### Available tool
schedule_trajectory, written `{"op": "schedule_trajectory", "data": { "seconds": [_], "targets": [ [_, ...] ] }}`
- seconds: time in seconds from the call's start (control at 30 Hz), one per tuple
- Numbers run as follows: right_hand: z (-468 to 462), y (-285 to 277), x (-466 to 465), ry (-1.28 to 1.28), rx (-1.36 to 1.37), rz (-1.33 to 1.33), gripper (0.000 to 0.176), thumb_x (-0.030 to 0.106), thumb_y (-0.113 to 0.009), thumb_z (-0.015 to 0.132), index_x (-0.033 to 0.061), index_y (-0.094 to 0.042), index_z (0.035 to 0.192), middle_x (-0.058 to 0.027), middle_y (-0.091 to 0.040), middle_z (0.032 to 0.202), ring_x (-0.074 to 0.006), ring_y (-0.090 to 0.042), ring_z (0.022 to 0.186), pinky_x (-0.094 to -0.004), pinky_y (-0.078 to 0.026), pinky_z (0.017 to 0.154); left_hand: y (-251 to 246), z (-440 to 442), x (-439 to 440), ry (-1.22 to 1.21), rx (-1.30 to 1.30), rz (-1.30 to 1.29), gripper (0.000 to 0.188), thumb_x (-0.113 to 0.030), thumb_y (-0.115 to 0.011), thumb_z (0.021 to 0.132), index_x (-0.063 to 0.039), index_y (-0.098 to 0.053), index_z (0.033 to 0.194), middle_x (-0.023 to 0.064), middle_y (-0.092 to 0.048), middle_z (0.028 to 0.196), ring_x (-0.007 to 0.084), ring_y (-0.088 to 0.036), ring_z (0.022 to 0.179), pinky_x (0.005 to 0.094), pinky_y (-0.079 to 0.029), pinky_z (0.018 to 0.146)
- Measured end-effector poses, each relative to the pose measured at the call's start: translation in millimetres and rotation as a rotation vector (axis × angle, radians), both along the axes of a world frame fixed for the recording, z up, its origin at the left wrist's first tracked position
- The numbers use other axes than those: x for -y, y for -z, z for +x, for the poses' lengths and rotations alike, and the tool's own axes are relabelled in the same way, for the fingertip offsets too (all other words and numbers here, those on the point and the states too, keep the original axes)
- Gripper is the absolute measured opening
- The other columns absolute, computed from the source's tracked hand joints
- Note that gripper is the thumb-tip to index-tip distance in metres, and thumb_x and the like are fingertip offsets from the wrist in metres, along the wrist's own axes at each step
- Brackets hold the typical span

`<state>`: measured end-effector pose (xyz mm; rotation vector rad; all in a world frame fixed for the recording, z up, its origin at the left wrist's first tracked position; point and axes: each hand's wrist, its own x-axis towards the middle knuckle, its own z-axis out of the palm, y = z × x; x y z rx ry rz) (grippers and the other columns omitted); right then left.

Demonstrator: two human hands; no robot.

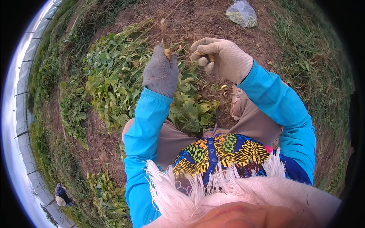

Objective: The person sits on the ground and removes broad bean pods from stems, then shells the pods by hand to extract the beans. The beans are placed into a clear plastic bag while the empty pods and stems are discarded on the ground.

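My left hand [162,69], in a grey knit glove, grips the stem of a bean plant [164,32]; its cut or broken end points away from me, and a yellowish pod [167,53] shows by the thumb. To its right is my right hand [219,57], in a beige glove, with curled fingers around a few tan pods [211,57]. Leafy stalks [186,108] with pods among them hang or lie below my left hand, in front of my crossed legs. A single pod [223,87] lies on the soil under my right hand.
A clear plastic bag [241,14] with green pods in it sits on the soil ahead. A heap of leafy bean plants [114,74] lies to the left. Weeds [308,57] grow at the right. Another person [63,196] crouches far off at lower left, near a greenhouse-like structure [22,99].
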<state>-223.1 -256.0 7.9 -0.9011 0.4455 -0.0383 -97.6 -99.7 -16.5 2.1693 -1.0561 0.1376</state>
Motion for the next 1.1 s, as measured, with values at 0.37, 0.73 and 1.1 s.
{"op": "schedule_trajectory", "data": {
  "seconds": [0.37,0.73,1.1],
  "targets": [
    [11,-11,-7,-0.050,0.014,-0.148,0.027,0.027,-0.064,0.092,0.0046,-0.063,0.107,-0.0005,-0.054,0.076,-0.0040,-0.051,0.063,-0.0184,-0.041,0.050,5,-3,18,-0.133,0.165,0.209,0.023,-0.023,-0.058,0.093,-0.011,-0.047,0.110,0.0195,-0.065,0.072,0.0412,-0.065,0.066,0.0510,-0.049,0.054],
    [33,-2,4,-0.001,0.097,-0.937,0.020,0.026,-0.069,0.088,0.0064,-0.071,0.091,-0.0010,-0.068,0.082,-0.0097,-0.058,0.081,-0.0299,-0.050,0.072,-5,7,16,0.118,-0.433,0.068,0.040,-0.013,-0.069,0.082,-0.004,-0.054,0.119,0.0136,-0.066,0.085,0.0253,-0.067,0.071,0.0411,-0.053,0.062],
    [35,0,4,0.033,0.011,-1.037,0.020,0.025,-0.068,0.089,0.0056,-0.070,0.094,-0.0028,-0.067,0.081,-0.0102,-0.060,0.079,-0.0300,-0.050,0.070,-22,11,3,0.200,-0.856,-0.279,0.024,-0.012,-0.071,0.079,0.001,-0.067,0.100,0.0051,-0.065,0.078,0.0119,-0.061,0.070,0.0276,-0.049,0.065]
  ]
}}
